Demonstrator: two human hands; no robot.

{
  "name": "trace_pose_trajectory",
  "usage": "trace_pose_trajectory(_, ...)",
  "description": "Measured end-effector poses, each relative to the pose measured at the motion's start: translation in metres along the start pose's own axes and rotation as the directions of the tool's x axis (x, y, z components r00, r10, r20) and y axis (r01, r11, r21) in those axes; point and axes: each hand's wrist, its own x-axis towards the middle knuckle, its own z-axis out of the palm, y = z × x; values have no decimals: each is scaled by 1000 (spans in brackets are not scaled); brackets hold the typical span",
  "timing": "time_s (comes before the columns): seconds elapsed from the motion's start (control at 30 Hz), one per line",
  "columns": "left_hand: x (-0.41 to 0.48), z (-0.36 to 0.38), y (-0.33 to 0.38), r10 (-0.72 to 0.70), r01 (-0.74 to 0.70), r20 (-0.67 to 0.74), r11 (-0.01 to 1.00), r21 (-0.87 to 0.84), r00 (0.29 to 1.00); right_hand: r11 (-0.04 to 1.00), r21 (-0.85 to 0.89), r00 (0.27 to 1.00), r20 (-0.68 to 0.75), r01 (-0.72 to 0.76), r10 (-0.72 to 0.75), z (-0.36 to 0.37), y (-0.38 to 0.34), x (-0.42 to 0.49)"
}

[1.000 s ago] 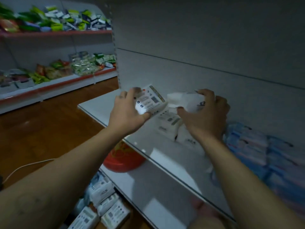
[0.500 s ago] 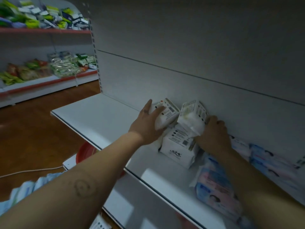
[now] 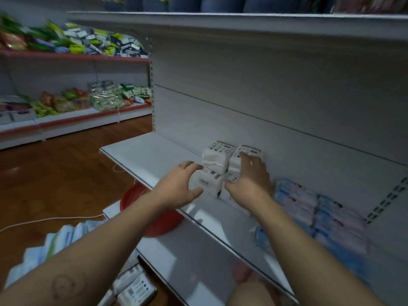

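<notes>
Several white tissue packs stand in a two-high stack against the back panel of the white shelf. The upper left pack and upper right pack sit on the lower left pack and a lower right pack, which is mostly hidden. My left hand presses the side of the lower left pack with spread, relaxed fingers. My right hand lies with straight fingers on the upper right pack, its thumb at the lower right pack. Neither hand grips anything.
Blue and pink packs lie stacked on the same shelf just right of my right hand. Below the shelf are a red basin, white packs and blue-white packs. A white cable crosses the wooden floor. Snack shelves line the far wall.
The two packs I held in my hands have come down onto the lower packs at the back panel. Both hands have let go and now rest against the stack.
</notes>
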Motion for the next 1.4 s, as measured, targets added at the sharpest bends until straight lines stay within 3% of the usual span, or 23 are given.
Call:
trace_pose_trajectory(0.13,-61,-9,-31,-106,106,-4,994,20,994,962,187,979,7,199,-204,30,-48,-36)
trace_pose_trajectory(0.3,-140,-8,-82,-295,293,38,955,35,955,939,241,925,231,244,-300,95,-85,-77)
trace_pose_trajectory(0.43,-192,0,-131,-457,453,116,889,60,882,951,275,809,521,145,-273,155,-103,-105)
trace_pose_trajectory(0.67,-203,23,-197,-623,600,264,781,170,736,988,153,667,734,25,-130,250,-106,-127)
trace_pose_trajectory(0.83,-205,73,-244,-693,619,419,717,319,587,990,86,590,807,-110,-4,315,-84,-134)
trace_pose_trajectory(1.0,-220,129,-295,-763,714,429,628,311,484,987,14,523,849,-160,73,378,-74,-147)
trace_pose_trajectory(1.1,-234,171,-314,-782,744,449,590,313,432,992,-20,525,847,-121,81,409,-77,-150)
trace_pose_trajectory(1.2,-242,207,-331,-789,757,461,574,313,407,997,-59,519,851,-59,81,442,-80,-148)
trace_pose_trajectory(1.33,-240,243,-350,-792,745,449,578,334,413,985,-167,563,818,39,117,480,-83,-151)
trace_pose_trajectory(1.4,-238,256,-352,-801,755,451,562,337,394,975,-215,545,825,61,147,494,-82,-154)
